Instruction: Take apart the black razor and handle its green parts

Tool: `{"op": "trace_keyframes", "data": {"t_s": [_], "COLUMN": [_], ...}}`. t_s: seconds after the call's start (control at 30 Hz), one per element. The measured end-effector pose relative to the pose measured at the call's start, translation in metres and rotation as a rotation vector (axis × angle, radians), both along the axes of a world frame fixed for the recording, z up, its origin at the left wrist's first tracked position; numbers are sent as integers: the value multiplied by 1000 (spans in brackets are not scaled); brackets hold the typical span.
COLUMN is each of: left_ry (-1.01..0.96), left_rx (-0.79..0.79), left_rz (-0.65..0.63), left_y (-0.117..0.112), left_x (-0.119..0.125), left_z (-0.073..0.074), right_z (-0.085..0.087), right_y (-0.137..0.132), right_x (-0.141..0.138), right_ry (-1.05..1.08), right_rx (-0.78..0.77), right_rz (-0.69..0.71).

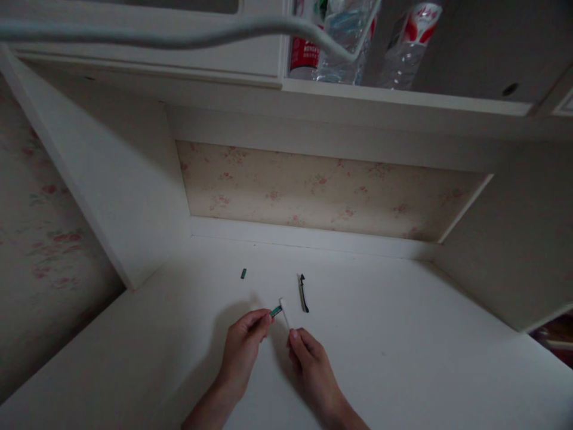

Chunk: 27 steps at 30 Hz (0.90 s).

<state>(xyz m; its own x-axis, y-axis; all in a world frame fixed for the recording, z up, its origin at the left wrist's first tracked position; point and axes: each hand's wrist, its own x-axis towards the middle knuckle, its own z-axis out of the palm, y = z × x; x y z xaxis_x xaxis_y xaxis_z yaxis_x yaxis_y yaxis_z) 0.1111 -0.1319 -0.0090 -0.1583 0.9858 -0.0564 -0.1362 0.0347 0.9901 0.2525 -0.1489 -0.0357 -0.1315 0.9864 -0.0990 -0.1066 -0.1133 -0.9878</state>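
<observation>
My left hand (246, 340) pinches a small flat green strip with dark edges (276, 311) between thumb and fingertips. In my right hand (311, 364) is a thin white cotton swab (286, 313), held near its lower end. The swab's white tip is up close to the end of the strip; whether they touch I cannot tell. Beyond the hands, a second small green and dark strip (243, 273) lies on the white desk top (380, 322). A slim black tool with a hooked upper end (303, 294) lies just past the swab; its kind is unclear.
White side panels (120, 179) flank the desk on both sides, with a low back panel of flowered wallpaper (290, 185). A shelf overhead holds plastic bottles (405, 51). A pale curved bar (179, 36) crosses the top left.
</observation>
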Motion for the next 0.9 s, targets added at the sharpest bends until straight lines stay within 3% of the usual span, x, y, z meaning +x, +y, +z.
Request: {"op": "trace_keyframes", "data": {"t_s": [0.2,0.4,0.53,0.73,0.9], "left_ry": [10,-1,-2,-10,-6], "left_rx": [2,-6,-1,-13,3], "left_rz": [-16,7,9,15,14], "left_y": [2,0,0,1,-1], "left_x": [0,1,1,0,0], "left_z": [-2,4,5,3,3], "right_z": [0,3,2,0,0], "right_y": [-3,-2,-4,-2,-3], "right_x": [2,2,2,4,3], "right_ry": [-113,-63,-52,-69,-80], "right_rx": [36,6,-9,10,-3], "right_rz": [83,14,145,25,158]}}
